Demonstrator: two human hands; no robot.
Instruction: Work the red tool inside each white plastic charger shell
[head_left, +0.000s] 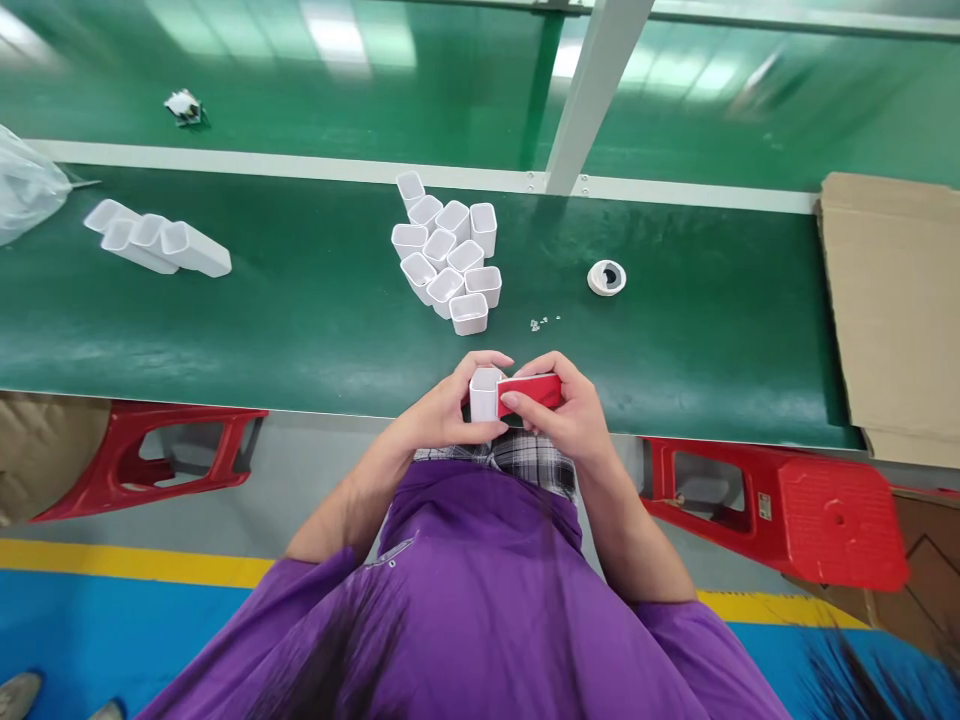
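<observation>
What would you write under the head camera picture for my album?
Two hands, left hand and right hand, hold a white cup and red piece together.

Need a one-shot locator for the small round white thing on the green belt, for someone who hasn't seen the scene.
Start at the green belt and find the cluster of upright white square cups at its middle. Look toward the brown cardboard at the belt's far end: the round white disc lies alone between them. It is the only round, flat piece, with a dark centre, unlike the tall square cups.
</observation>
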